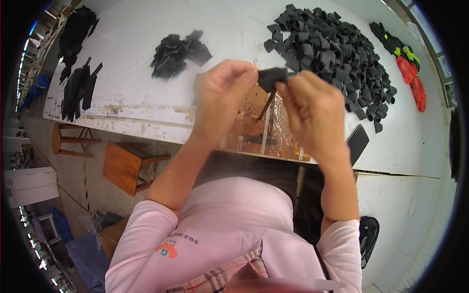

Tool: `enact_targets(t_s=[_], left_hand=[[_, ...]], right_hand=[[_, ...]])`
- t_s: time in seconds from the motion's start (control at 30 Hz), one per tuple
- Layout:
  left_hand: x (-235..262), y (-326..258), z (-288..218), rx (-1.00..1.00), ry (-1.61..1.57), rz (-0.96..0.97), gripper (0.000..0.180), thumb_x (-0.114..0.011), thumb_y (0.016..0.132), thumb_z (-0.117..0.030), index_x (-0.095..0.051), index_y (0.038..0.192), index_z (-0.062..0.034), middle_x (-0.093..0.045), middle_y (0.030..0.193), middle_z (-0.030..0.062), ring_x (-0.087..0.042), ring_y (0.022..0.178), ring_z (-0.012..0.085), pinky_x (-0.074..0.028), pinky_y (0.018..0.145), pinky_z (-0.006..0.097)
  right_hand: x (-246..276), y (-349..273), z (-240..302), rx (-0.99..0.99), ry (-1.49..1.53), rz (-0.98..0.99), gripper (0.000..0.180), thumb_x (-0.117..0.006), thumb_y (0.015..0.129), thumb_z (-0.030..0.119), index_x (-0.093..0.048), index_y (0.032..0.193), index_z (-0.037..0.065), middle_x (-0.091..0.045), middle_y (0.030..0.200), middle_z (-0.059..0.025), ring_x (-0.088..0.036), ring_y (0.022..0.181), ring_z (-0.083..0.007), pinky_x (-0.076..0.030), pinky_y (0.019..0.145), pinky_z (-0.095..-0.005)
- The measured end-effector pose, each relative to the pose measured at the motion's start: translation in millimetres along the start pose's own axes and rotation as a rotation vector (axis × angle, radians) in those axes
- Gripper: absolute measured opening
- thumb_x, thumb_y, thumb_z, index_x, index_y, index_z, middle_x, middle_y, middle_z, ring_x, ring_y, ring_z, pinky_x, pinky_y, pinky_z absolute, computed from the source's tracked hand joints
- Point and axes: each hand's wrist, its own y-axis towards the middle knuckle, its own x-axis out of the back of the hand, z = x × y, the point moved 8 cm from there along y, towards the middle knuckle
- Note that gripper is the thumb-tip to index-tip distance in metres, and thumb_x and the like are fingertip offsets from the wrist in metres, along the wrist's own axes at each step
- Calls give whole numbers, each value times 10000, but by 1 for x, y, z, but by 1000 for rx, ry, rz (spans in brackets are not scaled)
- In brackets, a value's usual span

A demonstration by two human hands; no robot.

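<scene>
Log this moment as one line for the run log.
left hand: pinching black piece | right hand: pinching same piece | large black pile: right on white table

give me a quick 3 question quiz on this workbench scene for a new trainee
1. True or false: both hands grip the small black piece above the table.
2. Where is the biggest pile of black pieces? A) to the person's right B) to the person's left C) on the wooden stool
3. What colour are the items at the far right edge, beyond the big pile?

Key
1. True: the left hand and the right hand pinch it between them.
2. A
3. Red, with some yellow-green and black above them.
</scene>
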Motion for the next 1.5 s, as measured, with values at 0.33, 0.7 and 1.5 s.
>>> enact_targets(t_s=[0.33,0.7,1.5], left_hand=[[42,-48,67,-134,1045,24,226,-538,694,42,-532,919,18,-519,880,125,-519,793,246,-439,690,306],[46,-55,84,-121,1104,152,84,-570,710,6,-536,785,25,-528,774,63,-523,709,190,-431,604,280],[-7,-75,66,618,-211,173,73,-568,790,-59,-575,841,-8,-577,692,17,-529,581,56,-411,509,157]], right_hand=[[-20,-37,-102,-689,847,-197,468,-445,862,407,-595,890,-35,-526,604,-21,-420,497,-53,-331,451,-193],[-87,-108,-36,-588,697,164,207,-539,835,156,-573,915,-31,-527,589,-32,-490,538,-119,-416,520,-249],[-103,-114,-29,-1080,1565,144,161,-589,808,160,-550,832,6,-597,721,-62,-580,600,-107,-484,559,-224]])
